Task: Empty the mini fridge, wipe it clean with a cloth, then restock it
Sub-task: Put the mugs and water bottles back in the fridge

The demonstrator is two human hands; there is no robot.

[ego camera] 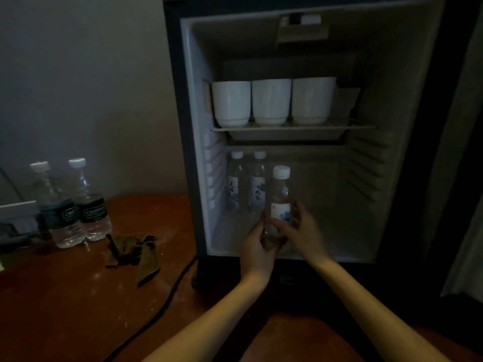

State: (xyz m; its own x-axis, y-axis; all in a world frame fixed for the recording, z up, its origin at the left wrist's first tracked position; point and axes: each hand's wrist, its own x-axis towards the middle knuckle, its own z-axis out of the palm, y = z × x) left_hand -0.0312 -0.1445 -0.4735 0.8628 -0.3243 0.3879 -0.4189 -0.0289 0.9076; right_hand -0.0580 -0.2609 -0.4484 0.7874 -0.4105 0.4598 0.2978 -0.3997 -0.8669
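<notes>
The mini fridge [407,105] stands open on the table. Three white cups [271,101] sit in a row on its shelf [292,130]. In the lower compartment two small clear bottles [247,182] stand at the back left. A third small bottle [281,198] with a white cap is upright in front of them, near the fridge floor. My left hand [257,242] grips its base from the left and my right hand [300,227] wraps its lower part from the right. A crumpled brown cloth [133,250] lies on the table left of the fridge.
Two larger water bottles [73,205] with dark labels stand on the brown wooden table [65,309] at the left. A black power cord [159,307] runs from the fridge's bottom left corner across the table. A wall is behind; a curtain [467,205] hangs at the right.
</notes>
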